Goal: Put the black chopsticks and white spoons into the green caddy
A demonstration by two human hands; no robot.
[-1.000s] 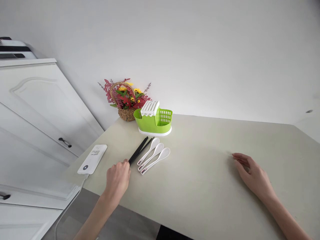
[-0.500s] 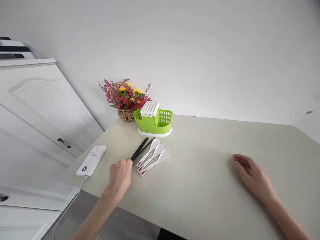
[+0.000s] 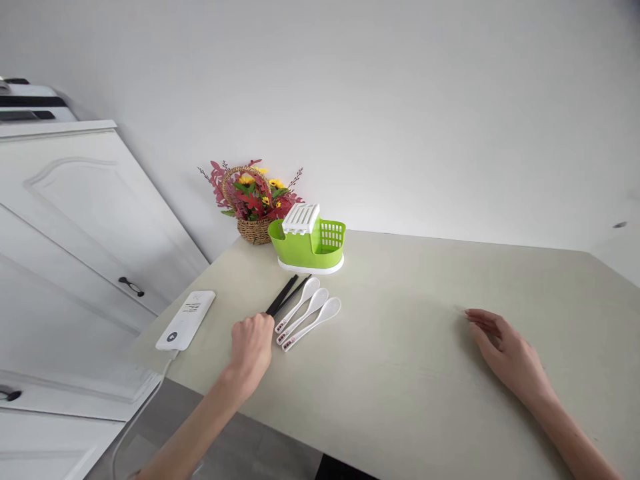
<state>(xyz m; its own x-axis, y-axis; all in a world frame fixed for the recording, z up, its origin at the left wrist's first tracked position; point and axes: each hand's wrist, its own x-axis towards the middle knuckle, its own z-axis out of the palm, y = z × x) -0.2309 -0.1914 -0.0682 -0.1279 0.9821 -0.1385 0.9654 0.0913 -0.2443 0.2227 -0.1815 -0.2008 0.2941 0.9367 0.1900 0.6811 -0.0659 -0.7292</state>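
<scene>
My left hand (image 3: 253, 347) is closed over the near ends of several black chopsticks (image 3: 284, 293), which lie on the table. Its fingertips are hidden beneath it, and the far ends of the chopsticks stick out toward the green basket. Just right of it three white spoons (image 3: 303, 317) lie side by side, bowls pointing away. Behind them stands a green and white plastic cutlery basket (image 3: 295, 252) with a slatted white top. At the right, my right hand (image 3: 505, 350) rests on the table, holding nothing, its fingers loosely curved and the thumb apart.
A wicker basket of artificial flowers (image 3: 254, 230) stands behind the cutlery basket. A white power bank (image 3: 187, 320) with a cable (image 3: 143, 400) lies near the table's left edge. White cabinets (image 3: 80, 233) stand at the left. The pale table (image 3: 400, 347) reaches back to the wall.
My left hand has shifted slightly right along the chopsticks, covering more of them. The spoons and my right hand have not moved.
</scene>
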